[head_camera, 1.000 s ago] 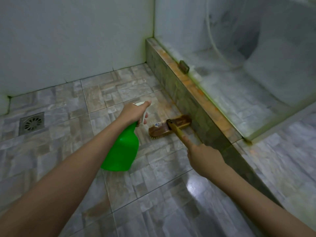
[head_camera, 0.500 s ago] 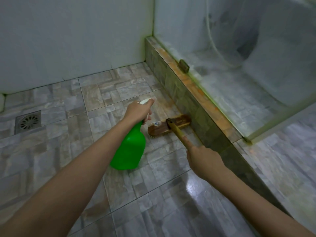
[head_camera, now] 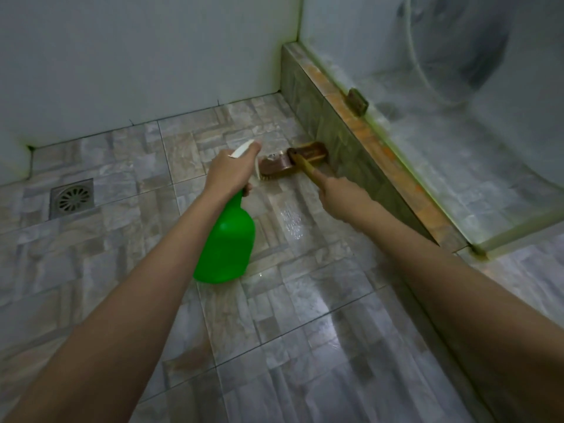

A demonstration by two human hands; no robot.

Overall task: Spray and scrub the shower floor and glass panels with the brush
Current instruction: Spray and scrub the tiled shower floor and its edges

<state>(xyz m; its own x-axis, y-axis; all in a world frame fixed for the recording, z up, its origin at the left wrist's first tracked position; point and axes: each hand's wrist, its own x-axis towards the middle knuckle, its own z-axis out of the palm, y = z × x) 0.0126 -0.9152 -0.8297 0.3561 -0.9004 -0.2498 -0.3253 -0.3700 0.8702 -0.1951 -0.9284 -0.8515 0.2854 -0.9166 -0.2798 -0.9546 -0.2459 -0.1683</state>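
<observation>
My left hand (head_camera: 229,174) grips the white trigger head of a green spray bottle (head_camera: 227,242), which hangs over the tiled shower floor (head_camera: 146,227). Its nozzle points toward the brush. My right hand (head_camera: 343,195) holds the wooden handle of a brown scrub brush (head_camera: 290,161). The brush head lies bristles down on the floor, against the foot of the tiled curb (head_camera: 332,129). A wet, shiny patch shows on the tiles just in front of the brush. The glass panel (head_camera: 457,123) rises from the curb on the right, hazy and streaked.
A square metal floor drain (head_camera: 72,198) sits at the left. White walls (head_camera: 137,56) close the back. A small brown bracket (head_camera: 357,100) is fixed on the curb top. A hose shows faintly behind the glass.
The spray bottle and my left hand moved forward and right, closer to the brush. The brush head slid farther along the curb toward the wall. My view shifted forward too.
</observation>
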